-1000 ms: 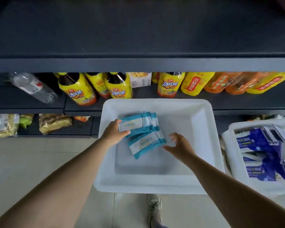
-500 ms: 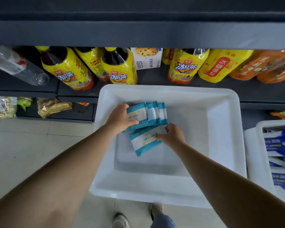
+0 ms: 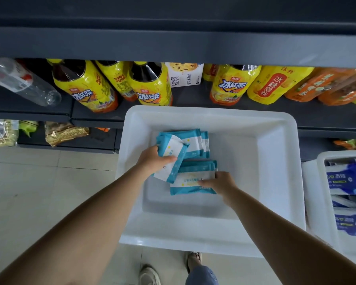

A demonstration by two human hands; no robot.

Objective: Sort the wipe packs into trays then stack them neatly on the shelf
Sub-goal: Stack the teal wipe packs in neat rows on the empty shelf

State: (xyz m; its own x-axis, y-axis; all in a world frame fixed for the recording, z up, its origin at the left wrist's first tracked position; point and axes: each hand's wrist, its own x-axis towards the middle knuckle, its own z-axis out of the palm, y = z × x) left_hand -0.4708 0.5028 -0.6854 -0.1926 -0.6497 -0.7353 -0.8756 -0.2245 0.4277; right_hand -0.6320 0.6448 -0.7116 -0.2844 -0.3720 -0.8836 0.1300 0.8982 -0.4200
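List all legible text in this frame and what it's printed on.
"冰红茶": yellow tea bottles on the shelf.
"冰糖雪梨": yellow pear-drink bottle.
"LANDY Castle": cookie box; its smaller print is too small to read.
"酒精": blue wipe packs in the right tray.
Teal wipe packs: print too blurred to read.

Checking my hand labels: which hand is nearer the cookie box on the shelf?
Left. The left hand grips teal wipe packs in the white tray, below the cookie box. The right hand is lower and further right, on another pack.
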